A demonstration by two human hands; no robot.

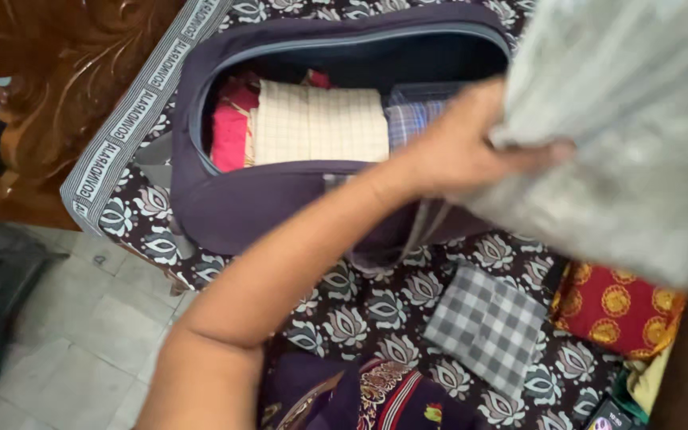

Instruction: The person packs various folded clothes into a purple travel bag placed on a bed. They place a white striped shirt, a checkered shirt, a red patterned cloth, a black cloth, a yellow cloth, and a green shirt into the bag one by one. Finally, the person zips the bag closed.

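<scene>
Grey and faintly striped, the pale cloth (631,119) fills the upper right of the view, lifted clear of the bed (376,306). Pinched at its left edge by the left hand (463,147), grip pressed together on the fabric, thumb tucked into the fold and arm stretched in from the lower left. No sight of the right hand; possibly behind the cloth. Directly beyond the knuckles, a dark purple bag (232,199) near the bed's far left corner, unzipped and gaping. Inside it, a cream checked cloth (320,123) in the middle, a red garment (228,135) against the left wall, a blue plaid piece (412,119) at the right, partly hidden by the hand. On the flowered sheet nearer the front edge, a grey checked square (487,326), and just beside it a red fabric with gold rounds (615,306). Looks like a carrying step: cloth in the air, close to the bag's open mouth but not in it. Lowering it there would call for keeping the fold together and finding room on top of the stack, since the bag already appears well filled.
</scene>
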